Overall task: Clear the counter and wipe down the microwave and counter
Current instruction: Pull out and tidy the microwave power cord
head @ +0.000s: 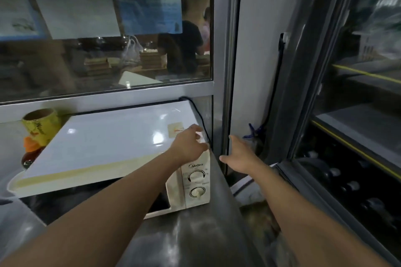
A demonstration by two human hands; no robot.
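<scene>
The boxy white enamel microwave (121,149) sits at the far right of the steel desk (186,236). Left hand (189,145) rests fingers-apart on its top right corner; right hand (238,156) hovers open beside it. It looks heavy, stiff and glossy (slippery): take both sides low.

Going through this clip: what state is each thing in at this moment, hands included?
Microwave: door closed, on the counter.
Left hand: fingers resting on the microwave's top right edge, holding nothing.
Right hand: open, off the counter's edge, empty.
Yellow cup: upright, behind the microwave.
Power cord: draped down beside the microwave.
</scene>
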